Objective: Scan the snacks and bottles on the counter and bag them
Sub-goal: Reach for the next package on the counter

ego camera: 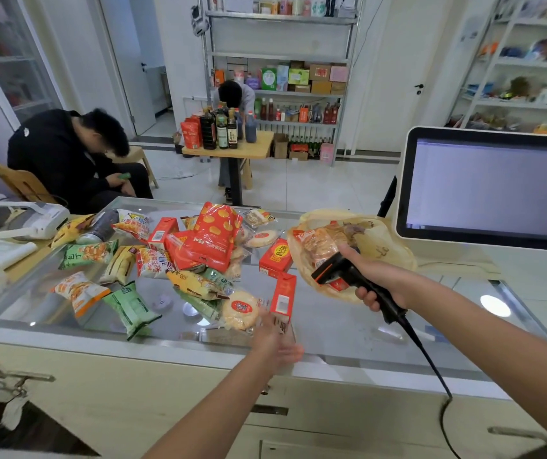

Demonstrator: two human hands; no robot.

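Snacks (pixel 199 253) piled mid-left on table (pixel 348 326); some sit in bag (pixel 388 250) near far right edge. Right hand (pixel 384 279) fingers wrapped round scanner (pixel 341 273), its head over bag. Left hand (pixel 275 342) blurred, fingers spread, holding nothing, at red carton (pixel 283 298) base by front edge.

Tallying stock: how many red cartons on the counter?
3 cartons: one left of the red bag, one right of it, one upright by the left hand; others possibly hidden.
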